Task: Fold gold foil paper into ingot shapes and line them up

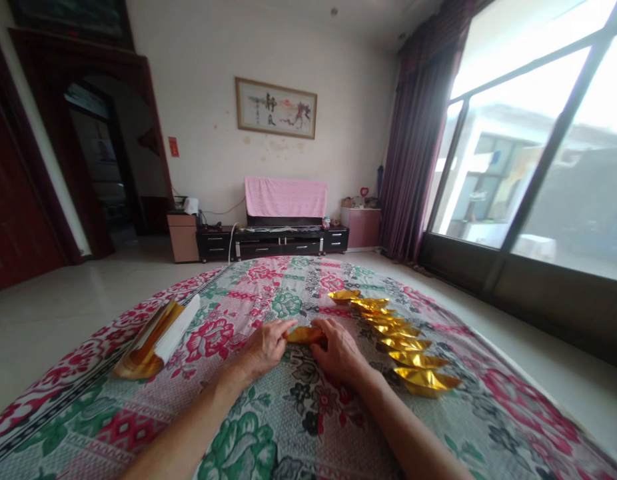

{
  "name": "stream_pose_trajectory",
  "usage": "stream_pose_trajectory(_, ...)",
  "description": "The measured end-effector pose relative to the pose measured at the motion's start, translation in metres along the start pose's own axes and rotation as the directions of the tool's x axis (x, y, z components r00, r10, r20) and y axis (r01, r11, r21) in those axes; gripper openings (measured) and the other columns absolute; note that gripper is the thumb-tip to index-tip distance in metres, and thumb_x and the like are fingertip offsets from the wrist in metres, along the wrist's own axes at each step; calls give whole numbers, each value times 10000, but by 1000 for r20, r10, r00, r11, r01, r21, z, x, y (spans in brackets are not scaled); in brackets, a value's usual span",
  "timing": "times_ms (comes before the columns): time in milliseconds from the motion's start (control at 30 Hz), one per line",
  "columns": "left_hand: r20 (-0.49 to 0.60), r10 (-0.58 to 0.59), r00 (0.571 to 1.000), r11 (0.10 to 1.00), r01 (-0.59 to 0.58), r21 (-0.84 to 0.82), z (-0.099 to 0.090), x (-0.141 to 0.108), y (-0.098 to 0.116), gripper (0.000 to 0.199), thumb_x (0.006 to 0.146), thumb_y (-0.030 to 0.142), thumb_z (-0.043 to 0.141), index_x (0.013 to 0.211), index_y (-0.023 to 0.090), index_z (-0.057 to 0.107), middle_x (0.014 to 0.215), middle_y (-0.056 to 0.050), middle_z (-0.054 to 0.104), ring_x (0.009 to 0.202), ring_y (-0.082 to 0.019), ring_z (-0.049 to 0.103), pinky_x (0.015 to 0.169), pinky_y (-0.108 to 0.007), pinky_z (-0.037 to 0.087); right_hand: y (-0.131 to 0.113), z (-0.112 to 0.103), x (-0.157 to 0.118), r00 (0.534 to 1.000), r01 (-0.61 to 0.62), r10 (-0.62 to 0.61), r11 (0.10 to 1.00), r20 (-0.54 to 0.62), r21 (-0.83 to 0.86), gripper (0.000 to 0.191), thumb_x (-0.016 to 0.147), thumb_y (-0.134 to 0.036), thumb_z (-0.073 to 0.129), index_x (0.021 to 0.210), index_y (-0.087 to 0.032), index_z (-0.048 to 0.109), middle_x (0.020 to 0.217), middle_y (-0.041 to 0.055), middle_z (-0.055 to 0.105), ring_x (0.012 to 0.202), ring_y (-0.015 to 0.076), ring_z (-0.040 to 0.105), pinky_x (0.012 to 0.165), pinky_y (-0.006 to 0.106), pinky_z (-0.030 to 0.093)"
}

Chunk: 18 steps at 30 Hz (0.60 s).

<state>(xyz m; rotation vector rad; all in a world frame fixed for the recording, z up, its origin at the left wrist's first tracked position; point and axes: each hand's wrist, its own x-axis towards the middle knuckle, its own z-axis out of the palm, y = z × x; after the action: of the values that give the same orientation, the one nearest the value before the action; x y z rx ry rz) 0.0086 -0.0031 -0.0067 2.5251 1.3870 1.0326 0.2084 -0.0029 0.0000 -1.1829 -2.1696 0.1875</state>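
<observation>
Between my hands, just above the flowered cloth, is a small piece of folded gold paper (pixel 302 335). My left hand (pixel 266 348) pinches its left end between thumb and fingers. Its right end is gripped by my right hand (pixel 337 348), whose fingers partly cover it. To the right of my right hand, a slanting row of several gold paper ingots (pixel 427 381) stands on the cloth, boat-shaped with pointed ends. Off to the left lies a curled stack of gold and white paper sheets (pixel 153 340), apart from both hands.
A patterned red, green and grey tablecloth (pixel 243 427) covers the round table. Beyond it stands a low black cabinet (pixel 283 248) with a pink cloth (pixel 286 197) draped over a screen-like object. Tall windows (pixel 518 160) and a purple curtain (pixel 413 153) are on the right.
</observation>
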Motion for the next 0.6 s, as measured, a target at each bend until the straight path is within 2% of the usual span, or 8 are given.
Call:
stream_pose_trajectory(100,-62,-22,998,1000,22,8,0,0,2,454,738,65,407,1153,188,544,901,-46,641,804,-130,583,794,-253,460,0,0,0,1000,19,-19,999,-21,36,501,667,-145,526,1162,-166,448,1043,89,547,980,206,496,873,324,383)
stream_pose_trajectory(233,-132,-25,991,1000,26,8,1,1,2,427,754,86,409,1147,173,548,970,-68,644,860,-148,600,806,-262,473,-1,-2,0,985,114,-99,989,-143,97,572,683,-99,485,1237,-195,379,1160,81,481,1063,187,458,925,318,374)
stream_pose_trajectory(333,-161,4,987,1000,-5,-9,1,2,3,418,762,91,406,1148,169,546,975,-68,647,878,-147,603,806,-254,478,-1,-2,1,971,155,-131,982,-202,107,452,741,-89,432,1174,-215,446,1129,70,487,1027,166,482,892,303,408)
stream_pose_trajectory(467,-195,49,980,997,-60,-47,-3,2,8,405,772,85,406,1134,194,551,993,-48,641,888,-127,601,805,-223,475,1,-1,2,972,119,-105,991,-211,58,250,805,-138,413,986,-217,566,1140,74,480,993,167,509,851,302,435)
stream_pose_trajectory(600,-190,58,980,996,-69,-51,-5,2,14,391,745,80,456,1105,190,562,897,-33,636,816,-122,594,771,-222,477,2,-1,2,973,110,-102,994,-208,27,205,826,-150,407,916,-212,581,1103,70,510,980,165,518,845,300,430)
